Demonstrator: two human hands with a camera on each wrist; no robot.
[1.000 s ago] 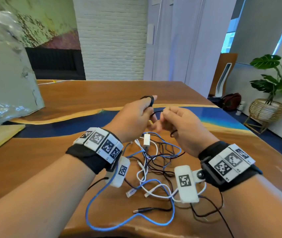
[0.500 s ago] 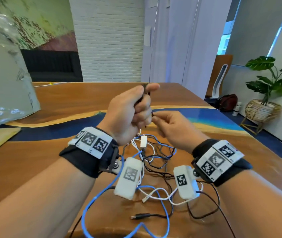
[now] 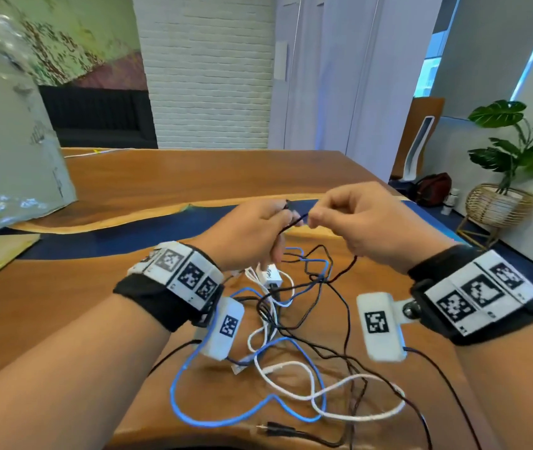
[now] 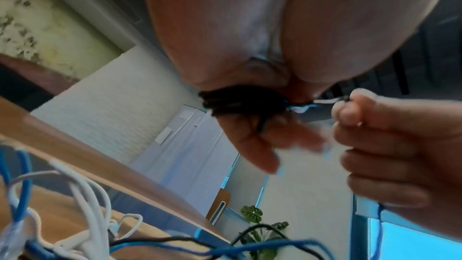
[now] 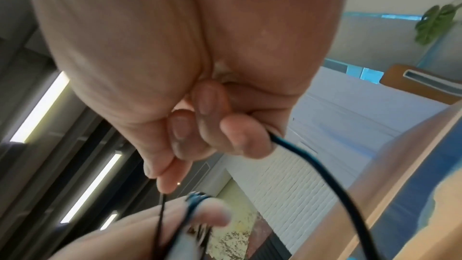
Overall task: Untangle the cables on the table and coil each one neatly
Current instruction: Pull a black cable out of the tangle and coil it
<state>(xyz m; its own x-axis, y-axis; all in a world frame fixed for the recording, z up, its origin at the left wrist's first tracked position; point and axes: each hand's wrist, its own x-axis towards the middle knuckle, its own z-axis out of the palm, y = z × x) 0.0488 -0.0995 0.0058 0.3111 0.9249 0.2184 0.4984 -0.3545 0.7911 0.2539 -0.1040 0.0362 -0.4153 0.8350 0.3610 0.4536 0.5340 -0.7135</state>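
Both hands are raised over a tangle of cables on the wooden table [image 3: 63, 287]. My left hand [image 3: 252, 232] holds several turns of thin black cable [image 4: 240, 102] wound round its fingers. My right hand [image 3: 366, 222] pinches the same black cable [image 3: 294, 222] just right of the left fingers; in the right wrist view the black cable [image 5: 312, 167] runs out of the curled fingers downward. Below lie a blue cable [image 3: 177, 397], a white cable [image 3: 349, 414] and more black cable [image 3: 349, 319], crossed over each other. A white adapter [image 3: 270, 276] lies under the left hand.
A plastic-wrapped box [image 3: 5, 151] stands at the table's far left. A black plug end [image 3: 275, 428] lies near the front edge. Beyond the table's right edge are a potted plant [image 3: 515, 164] in a wicker basket and a dark bag [image 3: 434, 188] on the floor.
The left hand has dropped lower and the right hand has moved apart to the right, drawing a short length of black cable taut between them. The camera has tilted down.
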